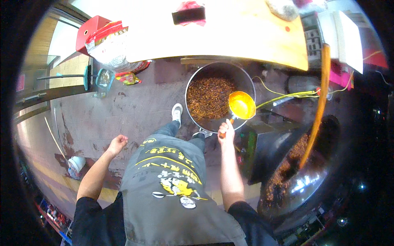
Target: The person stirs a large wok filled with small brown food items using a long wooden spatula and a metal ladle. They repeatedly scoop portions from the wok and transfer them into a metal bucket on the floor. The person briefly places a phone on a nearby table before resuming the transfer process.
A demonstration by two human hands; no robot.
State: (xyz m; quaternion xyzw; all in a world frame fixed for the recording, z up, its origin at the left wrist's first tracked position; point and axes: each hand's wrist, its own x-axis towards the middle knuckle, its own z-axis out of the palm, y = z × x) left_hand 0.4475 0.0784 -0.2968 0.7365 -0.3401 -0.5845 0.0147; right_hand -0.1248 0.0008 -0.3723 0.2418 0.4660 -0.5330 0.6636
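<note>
My right hand (pixel 226 132) grips the wooden handle of a metal ladle (pixel 242 105). The ladle's round bowl, coated inside with bright orange-yellow, is over the right part of a large metal pot (pixel 188 109). Dark brown, crumbly food (pixel 211 97) covers much of the pot's bottom. My left hand (pixel 118 144) hangs apart from everything to the left of my grey apron (pixel 160 212), its fingers curled with nothing visible in them. On the right, a big wok (pixel 314 184) holds more brown food, and a long wooden handle (pixel 322 104) leans up out of it.
Ahead stands a pale table (pixel 246 40) with a dark box (pixel 188 16) on it. A printed sack (pixel 107 49) and a dustpan (pixel 105 78) are at the left. Yellow cable (pixel 286 97) runs right of the pot. A white bucket (pixel 77 163) sits on the stained floor.
</note>
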